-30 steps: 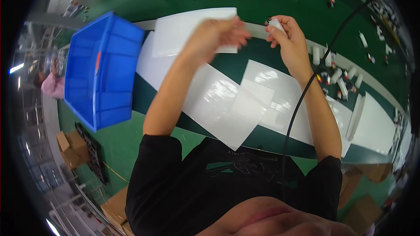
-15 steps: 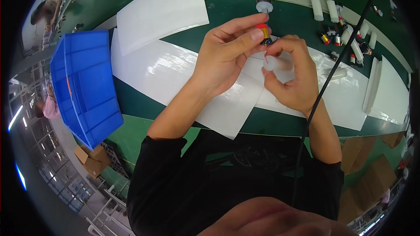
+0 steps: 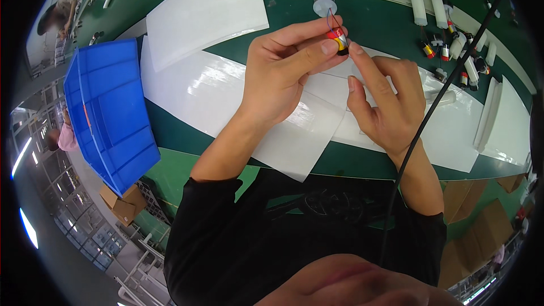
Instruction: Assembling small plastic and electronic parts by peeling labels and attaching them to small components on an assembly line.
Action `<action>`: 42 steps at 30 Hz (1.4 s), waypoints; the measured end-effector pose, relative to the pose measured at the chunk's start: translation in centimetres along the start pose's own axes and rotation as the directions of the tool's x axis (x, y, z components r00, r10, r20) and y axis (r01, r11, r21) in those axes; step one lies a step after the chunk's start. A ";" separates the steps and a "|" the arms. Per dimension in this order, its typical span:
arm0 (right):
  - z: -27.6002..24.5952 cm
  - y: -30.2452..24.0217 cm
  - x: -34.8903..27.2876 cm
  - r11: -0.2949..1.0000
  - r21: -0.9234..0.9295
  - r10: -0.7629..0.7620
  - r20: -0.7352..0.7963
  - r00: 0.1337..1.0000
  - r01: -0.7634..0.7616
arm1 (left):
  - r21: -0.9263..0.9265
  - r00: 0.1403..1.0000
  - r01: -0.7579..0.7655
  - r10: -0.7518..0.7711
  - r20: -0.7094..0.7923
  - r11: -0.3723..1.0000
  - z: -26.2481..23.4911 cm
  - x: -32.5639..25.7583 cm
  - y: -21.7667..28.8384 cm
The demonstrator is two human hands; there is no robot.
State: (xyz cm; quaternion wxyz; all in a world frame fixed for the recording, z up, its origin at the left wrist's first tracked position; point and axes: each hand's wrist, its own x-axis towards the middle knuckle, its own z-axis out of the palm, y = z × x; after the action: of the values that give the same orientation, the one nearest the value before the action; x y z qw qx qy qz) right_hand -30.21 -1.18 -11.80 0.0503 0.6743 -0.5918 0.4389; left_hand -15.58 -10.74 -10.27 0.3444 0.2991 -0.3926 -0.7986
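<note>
The left hand (image 3: pixel 273 79) is clamping a cylinder (image 3: pixel 340 39) in its fingers above the desk (image 3: pixel 292 8), long axis pointing forward; the right hand (image 3: pixel 392 101), fingers apart, is hovering beside the dark near end.

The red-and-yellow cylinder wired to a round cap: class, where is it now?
In the head view, the cylinder is right of upper centre, held in the left hand, with the right hand close beside and the round cap above.
</note>
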 end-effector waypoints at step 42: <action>-3.0 -0.8 -3.3 0.982 0.064 -0.184 0.508 0.842 0.177 | -0.185 0.995 -0.072 0.084 0.061 0.980 -3.1 1.6 -2.7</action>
State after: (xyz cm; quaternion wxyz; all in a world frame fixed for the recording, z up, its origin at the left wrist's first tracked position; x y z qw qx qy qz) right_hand -30.89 3.29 -11.75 -0.0722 0.8194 -0.5146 0.2418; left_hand -15.08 -12.09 -14.39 0.3877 0.2230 -0.3408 -0.8269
